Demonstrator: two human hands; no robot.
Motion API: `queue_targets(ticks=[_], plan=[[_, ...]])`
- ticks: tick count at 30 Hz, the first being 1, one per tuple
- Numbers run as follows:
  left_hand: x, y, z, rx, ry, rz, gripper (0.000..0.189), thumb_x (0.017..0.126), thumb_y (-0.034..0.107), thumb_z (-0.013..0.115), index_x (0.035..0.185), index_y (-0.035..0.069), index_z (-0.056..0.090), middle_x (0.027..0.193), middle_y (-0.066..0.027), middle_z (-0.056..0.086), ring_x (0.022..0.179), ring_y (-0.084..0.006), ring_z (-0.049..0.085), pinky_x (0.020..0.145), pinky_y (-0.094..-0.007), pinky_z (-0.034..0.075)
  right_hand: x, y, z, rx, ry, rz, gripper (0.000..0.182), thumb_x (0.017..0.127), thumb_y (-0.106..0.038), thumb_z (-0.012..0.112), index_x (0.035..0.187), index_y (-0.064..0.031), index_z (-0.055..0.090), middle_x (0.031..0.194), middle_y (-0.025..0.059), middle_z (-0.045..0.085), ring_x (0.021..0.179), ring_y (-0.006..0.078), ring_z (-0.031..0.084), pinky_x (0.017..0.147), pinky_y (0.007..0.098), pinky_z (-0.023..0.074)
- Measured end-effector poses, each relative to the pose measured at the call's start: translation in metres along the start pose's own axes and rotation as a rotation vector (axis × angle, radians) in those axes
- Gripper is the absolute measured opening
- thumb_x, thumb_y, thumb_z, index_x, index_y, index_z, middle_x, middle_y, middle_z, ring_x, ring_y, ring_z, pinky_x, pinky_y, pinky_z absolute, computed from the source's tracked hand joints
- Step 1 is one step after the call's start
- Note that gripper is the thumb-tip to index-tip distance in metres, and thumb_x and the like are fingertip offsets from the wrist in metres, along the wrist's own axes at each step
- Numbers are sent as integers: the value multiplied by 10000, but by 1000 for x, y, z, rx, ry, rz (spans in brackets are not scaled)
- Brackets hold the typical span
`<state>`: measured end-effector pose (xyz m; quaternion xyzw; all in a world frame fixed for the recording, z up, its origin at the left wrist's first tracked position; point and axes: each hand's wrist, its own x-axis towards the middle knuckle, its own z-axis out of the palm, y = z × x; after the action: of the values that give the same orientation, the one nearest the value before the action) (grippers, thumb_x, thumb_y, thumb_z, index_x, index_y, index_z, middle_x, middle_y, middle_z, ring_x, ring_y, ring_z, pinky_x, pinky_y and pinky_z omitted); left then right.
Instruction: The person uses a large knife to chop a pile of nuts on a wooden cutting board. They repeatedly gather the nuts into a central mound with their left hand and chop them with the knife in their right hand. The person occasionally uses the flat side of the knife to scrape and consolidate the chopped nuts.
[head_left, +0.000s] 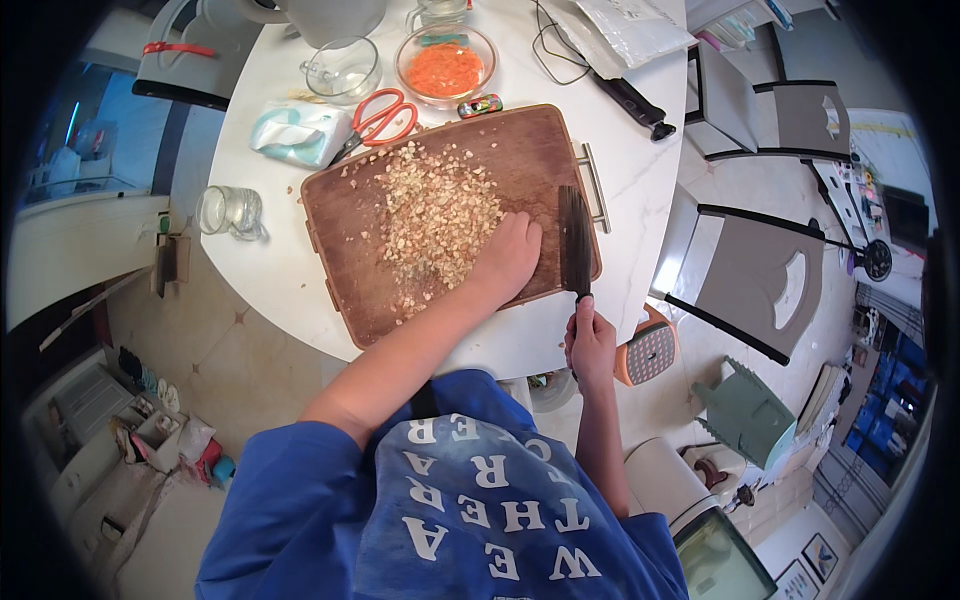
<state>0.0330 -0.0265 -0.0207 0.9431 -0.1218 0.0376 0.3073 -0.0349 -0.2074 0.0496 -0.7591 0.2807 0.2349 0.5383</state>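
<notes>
A brown cutting board (525, 157) lies at a slant on the white table. Chopped nuts (427, 202), pale with reddish skins, are heaped over its middle and scattered toward the near edge. My left hand (514, 251) rests at the right side of the heap, its fingers curled down and hiding what lies beneath them. In my right hand (591, 341) is the handle of a cleaver. The dark, wet-looking cleaver blade (575, 240) points away from me over the board's right edge, apart from the nuts. A metal board handle (595, 187) sticks out beyond the blade.
Behind the board are orange-handled scissors (360, 138), a tissue pack (296, 135), a toy car (480, 106) and a glass bowl (491, 64) of shredded carrot. Glass cups (232, 212) stand leftward. A black corded appliance (630, 101) lies far right; grey chairs (750, 270) flank the table.
</notes>
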Motion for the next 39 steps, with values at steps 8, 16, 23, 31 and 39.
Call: queue_targets(ticks=[8, 16, 23, 31, 39], plan=[[-9, 11, -4, 1, 237, -129, 213, 799, 94, 718, 991, 41, 642, 927, -118, 616, 921, -319, 584, 820, -430, 456, 4, -3, -25, -54, -111, -37, 563, 1061, -459, 503, 686, -40, 537, 580, -15, 484, 534, 71, 455, 495, 256, 367], [-18, 16, 2, 45, 349, -163, 140, 768, 114, 779, 876, 84, 697, 888, -74, 627, 903, -295, 585, 811, -424, 449, 12, 8, -37, -147, -221, -101, 571, 1063, -460, 493, 730, -2, 573, 614, 17, 520, 596, 95, 487, 552, 298, 409], [-19, 16, 12, 80, 393, -175, 68, 775, 106, 764, 799, 90, 702, 851, -49, 631, 876, -278, 589, 806, -409, 455, 11, 4, -36, -136, -310, -110, 538, 1077, -415, 478, 720, -20, 553, 612, -4, 507, 585, 74, 468, 534, 272, 382], [-21, 18, 13, 76, 381, -224, 61, 753, 96, 769, 788, 94, 719, 861, -31, 641, 887, -257, 578, 815, -401, 454, 16, 6, -37, -142, -373, -78, 543, 1086, -421, 454, 694, -50, 516, 589, -22, 471, 536, 63, 433, 493, 256, 351], [-22, 19, 10, 69, 349, -207, 181, 639, 45, 735, 817, 82, 729, 863, -23, 635, 885, -239, 574, 820, -392, 449, 19, -1, -39, -185, -409, -31, 571, 1082, -468, 429, 680, -70, 509, 566, -27, 458, 504, 67, 423, 468, 259, 348]])
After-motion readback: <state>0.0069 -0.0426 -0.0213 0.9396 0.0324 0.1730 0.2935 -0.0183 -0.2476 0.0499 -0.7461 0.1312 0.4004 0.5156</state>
